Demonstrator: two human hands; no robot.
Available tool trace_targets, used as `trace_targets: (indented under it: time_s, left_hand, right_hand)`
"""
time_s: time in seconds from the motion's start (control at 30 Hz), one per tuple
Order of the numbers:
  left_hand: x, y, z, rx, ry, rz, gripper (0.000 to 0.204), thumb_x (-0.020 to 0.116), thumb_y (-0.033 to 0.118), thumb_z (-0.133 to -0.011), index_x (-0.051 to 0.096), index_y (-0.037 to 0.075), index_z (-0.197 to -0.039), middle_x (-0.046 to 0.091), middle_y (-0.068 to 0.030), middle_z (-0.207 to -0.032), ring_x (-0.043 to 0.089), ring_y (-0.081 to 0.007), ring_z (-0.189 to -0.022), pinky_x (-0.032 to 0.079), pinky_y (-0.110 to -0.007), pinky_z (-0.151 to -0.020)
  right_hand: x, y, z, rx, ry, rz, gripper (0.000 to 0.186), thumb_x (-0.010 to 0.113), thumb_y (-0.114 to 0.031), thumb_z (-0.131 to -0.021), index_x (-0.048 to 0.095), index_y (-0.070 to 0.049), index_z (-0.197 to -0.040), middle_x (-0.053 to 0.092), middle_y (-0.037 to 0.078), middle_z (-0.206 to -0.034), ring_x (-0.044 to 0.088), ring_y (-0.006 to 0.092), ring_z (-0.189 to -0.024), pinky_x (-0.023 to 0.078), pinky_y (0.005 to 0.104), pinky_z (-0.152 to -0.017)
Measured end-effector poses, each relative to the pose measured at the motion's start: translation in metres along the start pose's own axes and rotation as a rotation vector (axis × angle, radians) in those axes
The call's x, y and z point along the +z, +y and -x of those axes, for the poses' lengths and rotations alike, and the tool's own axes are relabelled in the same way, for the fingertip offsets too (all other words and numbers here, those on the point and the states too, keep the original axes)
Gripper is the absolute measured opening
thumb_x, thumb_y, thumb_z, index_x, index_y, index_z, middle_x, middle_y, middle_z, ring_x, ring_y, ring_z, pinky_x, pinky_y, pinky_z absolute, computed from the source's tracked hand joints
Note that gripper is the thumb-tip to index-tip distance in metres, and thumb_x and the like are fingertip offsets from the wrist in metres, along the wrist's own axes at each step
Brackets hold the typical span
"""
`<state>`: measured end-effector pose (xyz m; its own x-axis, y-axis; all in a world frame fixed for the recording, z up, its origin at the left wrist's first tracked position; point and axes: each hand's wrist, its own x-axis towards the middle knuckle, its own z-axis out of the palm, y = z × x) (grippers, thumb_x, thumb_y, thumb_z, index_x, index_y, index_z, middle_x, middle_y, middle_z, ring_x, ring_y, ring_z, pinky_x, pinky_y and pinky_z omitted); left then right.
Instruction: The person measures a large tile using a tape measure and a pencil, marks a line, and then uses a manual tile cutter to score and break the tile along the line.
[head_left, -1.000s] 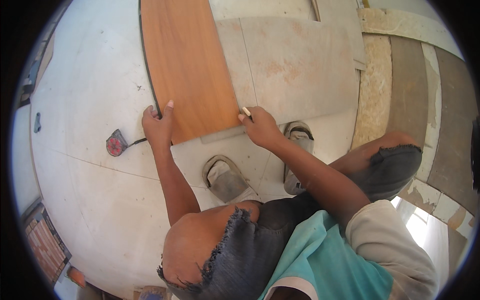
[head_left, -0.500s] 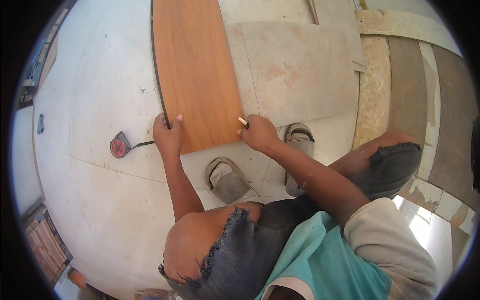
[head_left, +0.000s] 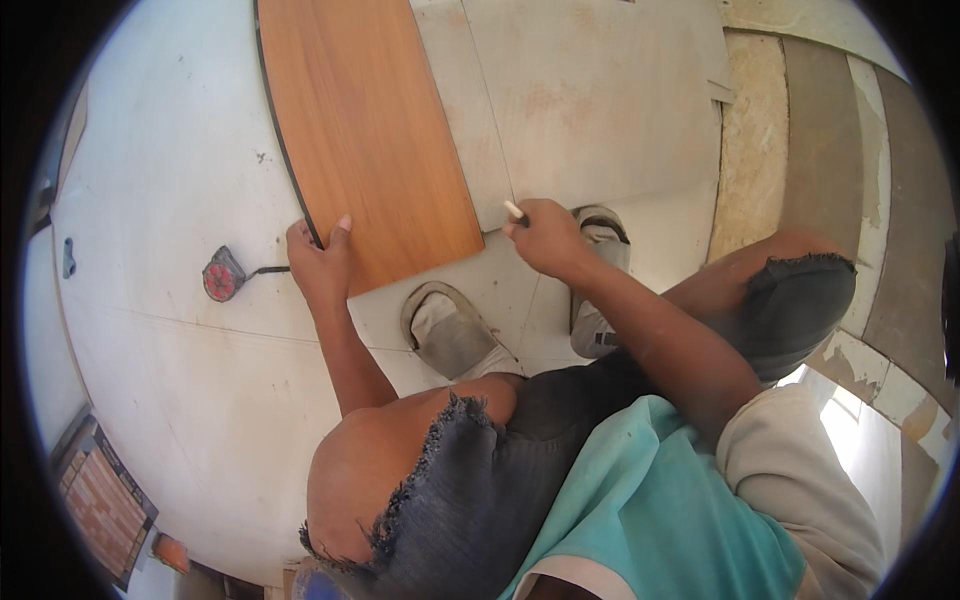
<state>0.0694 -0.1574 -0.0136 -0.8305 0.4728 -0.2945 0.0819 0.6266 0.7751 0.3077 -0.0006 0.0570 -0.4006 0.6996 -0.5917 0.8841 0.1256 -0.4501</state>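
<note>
A long board with an orange-brown wood-grain face (head_left: pixel 370 130) lies ahead of me, slightly tilted to the left, with a black edge along its left side. My left hand (head_left: pixel 322 265) grips its near left corner, thumb on top and fingers at the edge. A tape measure with a red-and-black case (head_left: pixel 222 277) rests on the floor just left of that hand; a short dark strip runs from it toward my fingers. Closed around a slim pen-like stick (head_left: pixel 515 212) with a pale end, my right hand (head_left: pixel 550 240) is to the right of the board, apart from it.
Grey-white sheets (head_left: pixel 590 110) lie right of the board, with wooden planks (head_left: pixel 755 140) beyond them. My shoes (head_left: pixel 450 325) are close to the board's near end. A small grey object (head_left: pixel 69 258) is at far left on the pale floor (head_left: pixel 180 400).
My right hand, with the stick, has come away from the board's right edge. The board sits further left and slightly higher in view, my left hand still on its corner.
</note>
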Motion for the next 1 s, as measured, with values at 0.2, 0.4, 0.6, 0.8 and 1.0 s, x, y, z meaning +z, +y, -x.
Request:
trace_targets:
  time_s: [0.2, 0.4, 0.6, 0.8, 1.0]
  left_hand:
    - [0.000, 0.012, 0.002, -0.019, -0.067, 0.117, 0.047, 0.075, 0.015, -0.079, 0.052, -0.009, -0.113, 0.063, -0.0171, -0.102, 0.061, -0.0209, -0.092, 0.047, -0.030, -0.084]
    - [-0.005, 0.016, 0.003, -0.004, -0.084, 0.066, 0.054, 0.075, 0.020, -0.081, 0.050, -0.010, -0.117, 0.063, -0.0168, -0.102, 0.061, -0.0190, -0.093, 0.048, -0.030, -0.082]
    - [-0.005, 0.022, 0.005, -0.012, -0.065, 0.012, 0.049, 0.075, 0.016, -0.079, 0.052, -0.009, -0.115, 0.063, -0.0162, -0.102, 0.060, -0.0198, -0.092, 0.047, -0.031, -0.084]
    - [-0.002, 0.004, 0.000, 0.032, -0.024, -0.004, 0.050, 0.075, 0.018, -0.080, 0.052, -0.008, -0.115, 0.062, -0.0154, -0.103, 0.059, -0.0190, -0.091, 0.046, -0.031, -0.083]
    - [-0.002, 0.013, 0.000, 0.015, -0.052, 0.073, 0.051, 0.076, 0.015, -0.079, 0.051, -0.009, -0.116, 0.061, -0.0143, -0.103, 0.058, -0.0189, -0.091, 0.046, -0.030, -0.084]
  right_hand:
    - [0.018, 0.025, 0.023, 0.417, -0.288, -0.548, 0.013, 0.068, -0.011, -0.082, 0.066, 0.001, -0.085, 0.063, 0.008, -0.070, 0.054, 0.0130, -0.052, 0.043, 0.0279, -0.049]
    - [0.045, 0.012, 0.016, 0.426, -0.184, -0.782, 0.016, 0.070, -0.010, -0.082, 0.063, 0.003, -0.085, 0.063, 0.008, -0.072, 0.050, 0.0111, -0.050, 0.040, 0.0267, -0.045]
    - [0.051, 0.012, 0.015, 0.335, -0.138, -0.802, 0.020, 0.071, -0.015, -0.082, 0.063, 0.002, -0.077, 0.062, 0.008, -0.069, 0.049, 0.0111, -0.048, 0.039, 0.0278, -0.043]
    - [0.054, 0.014, 0.009, 0.329, -0.170, -0.734, 0.019, 0.069, -0.014, -0.085, 0.064, 0.004, -0.086, 0.066, 0.009, -0.074, 0.050, 0.0100, -0.048, 0.039, 0.0252, -0.043]
    - [0.060, 0.021, 0.008, 0.287, -0.128, -0.702, 0.022, 0.070, -0.018, -0.084, 0.065, 0.002, -0.076, 0.063, 0.007, -0.064, 0.052, 0.0118, -0.046, 0.039, 0.0294, -0.042]
